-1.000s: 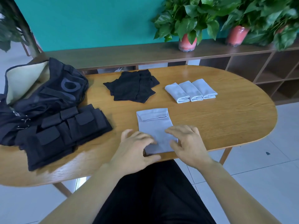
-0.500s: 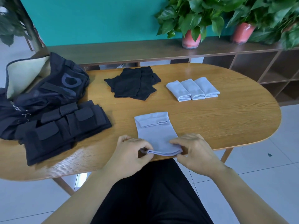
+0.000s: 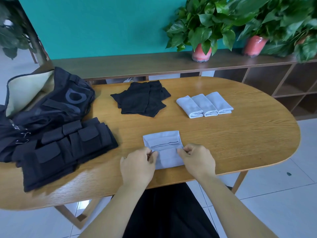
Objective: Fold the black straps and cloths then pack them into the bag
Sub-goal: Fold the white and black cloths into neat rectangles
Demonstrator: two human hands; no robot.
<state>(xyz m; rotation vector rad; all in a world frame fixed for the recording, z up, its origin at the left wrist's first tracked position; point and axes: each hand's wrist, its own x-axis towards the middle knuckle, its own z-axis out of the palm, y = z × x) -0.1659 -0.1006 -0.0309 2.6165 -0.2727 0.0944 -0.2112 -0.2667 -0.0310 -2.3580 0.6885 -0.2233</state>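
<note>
Bare forearms (no sleeves visible), black garment (image 3: 168, 212) over lap.

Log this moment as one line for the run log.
step: folding light grey cloth | left hand: pinches its left edge | right hand: pinches its right edge | black bag: open, unpacked

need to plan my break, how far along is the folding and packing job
Done: three grey cloths lie folded in a row, and the black straps sit stacked beside the bag. In hand: the left hand and right hand pinch the side edges of a fourth grey cloth, folding it. Left: the black cloths still look loose, and nothing visibly packed yet.
</note>
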